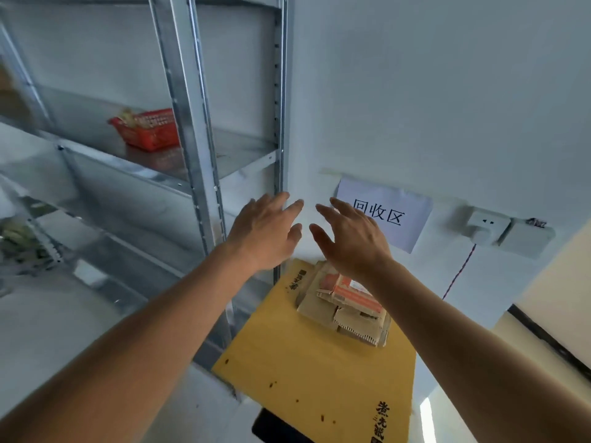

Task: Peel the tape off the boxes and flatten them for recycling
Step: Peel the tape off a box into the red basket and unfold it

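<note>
A large flattened yellow cardboard sheet [319, 362] with black printed characters lies on the floor by the wall. On its far end sits a small pile of flattened brown boxes [345, 311], the top one printed in orange. My left hand [265, 231] and my right hand [351, 238] hover side by side above the pile, palms down, fingers straight and spread. Neither hand holds or touches anything.
A metal shelving rack [192, 129] stands at the left, with a red basket [147, 129] on one shelf. A paper sign [383, 214] and a white wall socket [489, 227] with a red cord hang on the white wall [415, 91].
</note>
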Motion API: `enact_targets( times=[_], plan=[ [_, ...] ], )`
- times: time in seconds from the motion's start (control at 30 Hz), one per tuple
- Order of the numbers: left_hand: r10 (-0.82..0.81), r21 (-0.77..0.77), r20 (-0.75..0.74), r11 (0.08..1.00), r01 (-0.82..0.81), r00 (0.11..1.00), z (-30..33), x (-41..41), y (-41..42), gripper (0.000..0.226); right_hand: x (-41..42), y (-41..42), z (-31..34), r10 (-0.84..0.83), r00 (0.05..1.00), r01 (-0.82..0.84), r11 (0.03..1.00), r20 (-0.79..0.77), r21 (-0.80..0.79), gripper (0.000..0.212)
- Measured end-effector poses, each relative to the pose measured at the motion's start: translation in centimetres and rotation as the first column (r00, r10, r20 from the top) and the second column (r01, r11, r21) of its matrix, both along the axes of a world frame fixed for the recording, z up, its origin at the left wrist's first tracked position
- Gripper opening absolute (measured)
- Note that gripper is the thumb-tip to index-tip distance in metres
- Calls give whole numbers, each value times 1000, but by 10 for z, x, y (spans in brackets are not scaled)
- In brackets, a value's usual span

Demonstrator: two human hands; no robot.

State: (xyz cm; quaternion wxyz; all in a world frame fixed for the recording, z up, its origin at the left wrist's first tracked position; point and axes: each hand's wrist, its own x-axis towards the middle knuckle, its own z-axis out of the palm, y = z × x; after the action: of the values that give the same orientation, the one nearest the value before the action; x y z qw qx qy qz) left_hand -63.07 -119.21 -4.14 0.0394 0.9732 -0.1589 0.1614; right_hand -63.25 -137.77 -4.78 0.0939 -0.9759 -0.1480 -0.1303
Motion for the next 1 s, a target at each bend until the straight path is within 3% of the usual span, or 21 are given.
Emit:
enact_targets(
  times=[0.4,0.63,1.0],
  plan=[
    [185,-50,136,983,-179,973,79,-54,180,56,-13,172,81,243,963,-247,969,113,20,58],
    [264,0,165,963,-268,950,103,-72,312,52,-19,309,111,364,912,-385,919,190,83,41],
    [370,3,125,928,-374,920,109,-68,487,56,15,494,119,437,890,-451,884,131,120,52]
  ],
)
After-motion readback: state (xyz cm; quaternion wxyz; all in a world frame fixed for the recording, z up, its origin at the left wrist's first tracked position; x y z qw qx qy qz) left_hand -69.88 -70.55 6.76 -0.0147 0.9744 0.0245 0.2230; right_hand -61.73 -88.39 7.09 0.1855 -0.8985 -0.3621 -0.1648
